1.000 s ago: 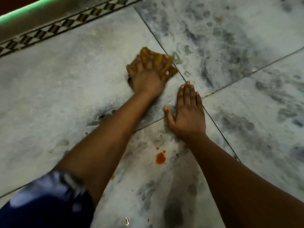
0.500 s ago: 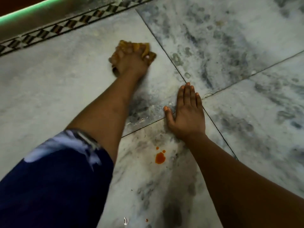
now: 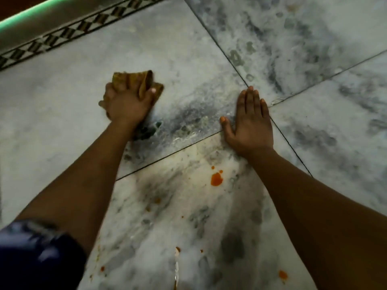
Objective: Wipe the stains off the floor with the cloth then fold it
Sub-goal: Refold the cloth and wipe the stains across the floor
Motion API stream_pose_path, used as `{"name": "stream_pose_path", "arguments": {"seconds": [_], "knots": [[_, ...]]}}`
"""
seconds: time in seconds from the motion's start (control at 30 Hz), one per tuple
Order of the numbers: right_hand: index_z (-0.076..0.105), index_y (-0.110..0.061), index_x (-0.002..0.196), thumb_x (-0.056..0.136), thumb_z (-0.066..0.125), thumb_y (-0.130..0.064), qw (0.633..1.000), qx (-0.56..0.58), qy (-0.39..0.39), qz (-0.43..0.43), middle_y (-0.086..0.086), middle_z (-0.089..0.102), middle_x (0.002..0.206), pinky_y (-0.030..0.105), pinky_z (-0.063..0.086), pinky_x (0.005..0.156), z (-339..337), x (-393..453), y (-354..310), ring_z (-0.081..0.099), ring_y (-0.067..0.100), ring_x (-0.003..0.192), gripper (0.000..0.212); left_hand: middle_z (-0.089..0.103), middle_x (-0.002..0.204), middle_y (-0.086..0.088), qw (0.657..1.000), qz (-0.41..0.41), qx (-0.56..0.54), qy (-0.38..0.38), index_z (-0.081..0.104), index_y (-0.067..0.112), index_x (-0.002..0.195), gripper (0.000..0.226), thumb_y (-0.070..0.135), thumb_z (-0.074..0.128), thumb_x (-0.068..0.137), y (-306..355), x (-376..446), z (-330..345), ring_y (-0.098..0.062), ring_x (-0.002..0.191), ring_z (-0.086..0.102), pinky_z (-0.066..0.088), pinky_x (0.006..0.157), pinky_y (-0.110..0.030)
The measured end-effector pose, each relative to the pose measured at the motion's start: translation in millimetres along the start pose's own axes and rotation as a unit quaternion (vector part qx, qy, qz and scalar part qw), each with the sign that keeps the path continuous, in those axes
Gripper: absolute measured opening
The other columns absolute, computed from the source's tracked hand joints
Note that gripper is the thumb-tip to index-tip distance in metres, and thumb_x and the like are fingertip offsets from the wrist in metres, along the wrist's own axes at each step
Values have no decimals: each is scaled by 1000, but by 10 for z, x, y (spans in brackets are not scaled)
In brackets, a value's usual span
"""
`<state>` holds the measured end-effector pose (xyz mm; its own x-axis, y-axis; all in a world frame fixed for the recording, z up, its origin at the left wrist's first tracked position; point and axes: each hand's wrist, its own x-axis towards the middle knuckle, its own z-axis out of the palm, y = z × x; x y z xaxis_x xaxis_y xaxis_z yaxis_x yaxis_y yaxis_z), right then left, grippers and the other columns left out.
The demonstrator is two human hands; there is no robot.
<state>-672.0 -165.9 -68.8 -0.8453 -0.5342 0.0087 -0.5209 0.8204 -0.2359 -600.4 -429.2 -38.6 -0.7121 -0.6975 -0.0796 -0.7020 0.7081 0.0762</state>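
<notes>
Fingers [image 3: 125, 88] of your left hand [image 3: 125, 105] clamp the bunched cloth [image 3: 134, 80] against the floor [image 3: 62, 101]; your right hand [image 3: 249, 124] lies flat, fingers together, orange stains [image 3: 216, 178] behind its wrist.

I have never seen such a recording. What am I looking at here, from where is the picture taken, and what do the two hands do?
No machine here: a person wears a camera on the head, looking down at their own arms. The left hand has its grip on a crumpled yellow-brown cloth, pressed to the marble floor. The right hand lies flat on the tiles, fingers straight, holding nothing. Nearer the person, an orange stain and smaller orange spots remain unwiped.
</notes>
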Motion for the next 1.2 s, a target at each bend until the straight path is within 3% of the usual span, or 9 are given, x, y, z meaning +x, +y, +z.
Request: {"name": "stream_pose_path", "arguments": {"seconds": [0.07, 0.27, 0.4, 0.5, 0.6, 0.73, 0.83, 1.03, 1.2], "knots": [[5, 0, 148, 80, 3, -59, 1000, 0, 0, -4, 21, 4, 156, 37, -1, 117, -9, 5, -2, 2, 29, 146, 90, 15, 157, -7, 1000, 6, -27, -3, 25, 40, 145, 68, 72, 31, 86, 220, 67, -37, -44, 137, 15, 12, 108, -62], [4, 1, 148, 84, 15, -56, 999, -7, -32, -10, 22, 2, 156, 37, -2, 116, -53, 9, -62, 1, 30, 145, 86, 28, 151, 2, 993, 114, 4, 37, 37, 40, 138, 51, 51, 47, 89, 309, -656, -53, -33, 127, 30, 34, 93, -50], [-2, 1, 147, 94, 25, -56, 991, -26, -130, 23, 21, -6, 156, 40, -2, 117, -225, 59, -93, -6, 29, 145, 82, 30, 150, 8, 989, 149, -19, -11, 41, 41, 135, 48, 47, 51, 89, -27, -1078, -137, -30, 122, 34, 42, 91, -44], [3, 2, 147, 90, 20, -61, 992, -5, -129, 11, 22, -1, 156, 42, -1, 117, -345, -168, -316, -3, 30, 145, 86, 33, 149, 10, 990, 125, -60, -12, 42, 41, 136, 48, 47, 53, 89, -473, -1390, -359, -28, 125, 36, 44, 93, -42], [16, 4, 146, 76, 6, -64, 988, 29, -102, -110, 26, 13, 153, 42, 3, 116, -295, -652, -677, 9, 36, 144, 97, 36, 147, 11, 993, 114, -27, 10, 42, 43, 135, 48, 48, 54, 89, -1017, -1794, -606, -26, 125, 36, 45, 90, -42], [28, 1, 143, 80, 5, -64, 974, 54, -104, -196, 22, 22, 152, 39, 5, 115, -168, -1266, -1076, 20, 35, 142, 93, 39, 145, 11, 998, 64, 1, -4, 43, 41, 136, 62, 67, 39, 79, -1587, -2298, -951, -26, 126, 38, 45, 88, -43], [19, -3, 147, 76, -2, -64, 965, 39, -136, -220, 17, 11, 156, 34, -4, 114, -114, -1668, -1225, 8, 28, 145, 96, 42, 142, 11, 999, 23, -39, 0, 44, 42, 135, 80, 74, 21, 65, -1904, -2728, -1082, -26, 123, 39, 46, 89, -45], [8, -4, 148, 78, 4, -62, 967, -4, -180, -178, 15, 3, 157, 34, -1, 116, -105, -1968, -1195, 1, 25, 146, 91, 41, 145, 5, 991, -69, -119, -3, 46, 35, 135, 57, 58, 43, 83, -2194, -3429, -667, -30, 127, 38, 44, 92, -48], [-3, -4, 149, 94, 23, -58, 957, -38, -221, -182, 15, -9, 157, 34, -6, 116, -53, -1886, -1137, -8, 24, 145, 81, 34, 150, -2, 977, -143, -152, 53, 42, 31, 139, 61, 55, 37, 83, -2135, -3362, -171, -36, 132, 32, 38, 95, -51]]}}
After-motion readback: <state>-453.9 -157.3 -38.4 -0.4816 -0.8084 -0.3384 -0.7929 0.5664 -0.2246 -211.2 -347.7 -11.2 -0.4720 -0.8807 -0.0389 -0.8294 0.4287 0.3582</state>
